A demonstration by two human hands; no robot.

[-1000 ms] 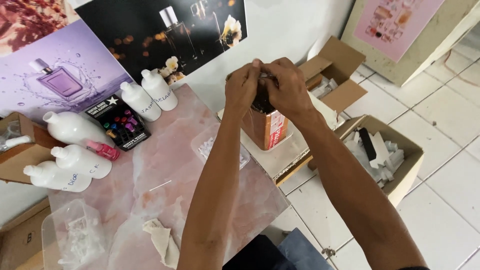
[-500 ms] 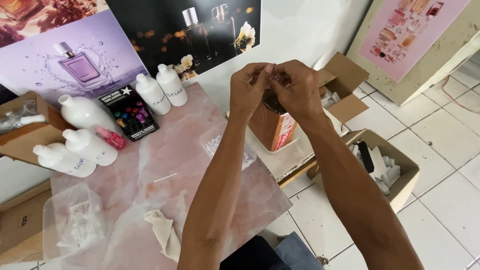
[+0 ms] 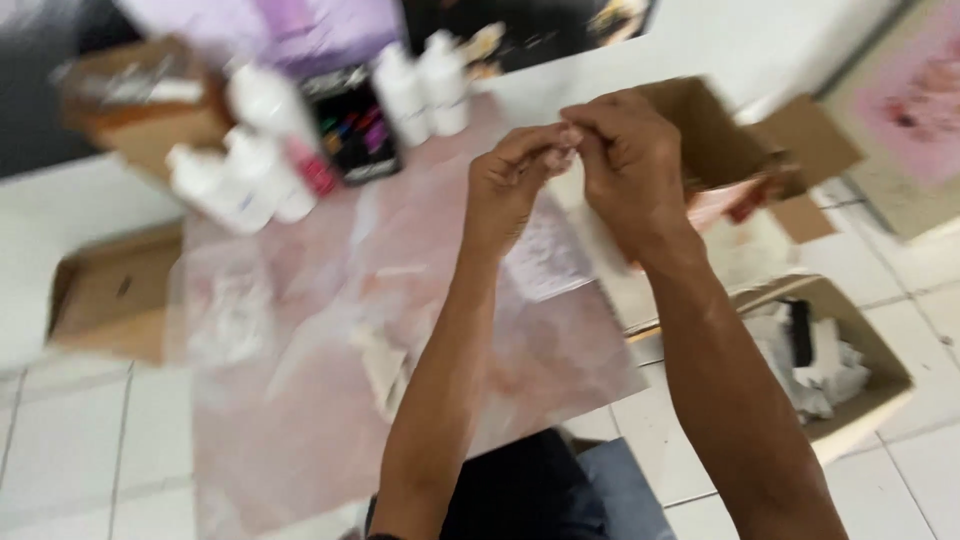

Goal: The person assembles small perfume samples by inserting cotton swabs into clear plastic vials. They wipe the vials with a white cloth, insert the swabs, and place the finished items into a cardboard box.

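Note:
The picture is motion-blurred. My left hand (image 3: 512,188) and my right hand (image 3: 628,160) are raised together above the pink marble-patterned table (image 3: 300,420), with their fingertips meeting. Both pinch a small pale thing (image 3: 562,156) that is too blurred to identify. Behind my right hand stands an open cardboard box (image 3: 715,125), and an orange-pink carton (image 3: 725,205) shows just past my right wrist. A clear plastic sheet (image 3: 545,255) lies on the table below my hands.
Several white bottles (image 3: 245,175) and a black box with coloured dots (image 3: 350,130) stand at the table's far side. A crumpled cloth (image 3: 385,365) and a clear bag (image 3: 230,310) lie on it. Cardboard boxes sit on the tiled floor at the left (image 3: 105,300) and right (image 3: 870,395).
My hands have lifted off the dark-topped bottle in the box and now pinch together higher up. The camera has swung, shifting the table toward the middle of the view.

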